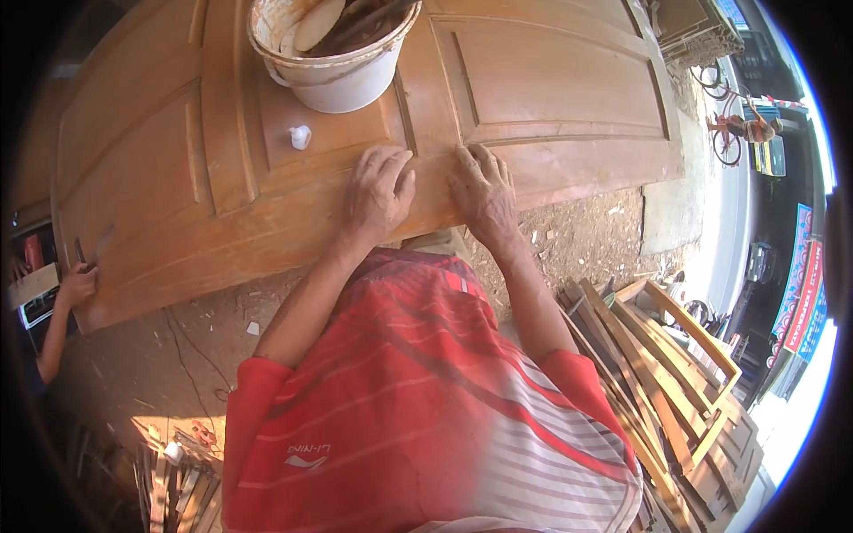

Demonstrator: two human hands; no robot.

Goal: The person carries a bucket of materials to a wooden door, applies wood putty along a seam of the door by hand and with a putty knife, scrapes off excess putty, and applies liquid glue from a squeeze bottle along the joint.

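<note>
Both hands rest on the near part of a brown panelled wooden door (293, 226) that lies flat. My left hand (382, 191) lies palm down with bent fingers, below a white bucket. My right hand (486, 191) touches the door beside the seam, its fingers bent a little and nothing visible in them. The white bucket (346, 86), smeared brown at the rim, stands on the door and holds tools that I cannot make out clearly. A small crumpled white piece (300, 137) sits on the panel left of my left hand.
At the far left a co-worker's hand (78, 284) is at the door's edge with a thin tool. Wooden strips and frames (666, 382) are piled at the lower right. More wood scraps (178, 484) lie lower left. A person with a bicycle (758, 131) is on the street.
</note>
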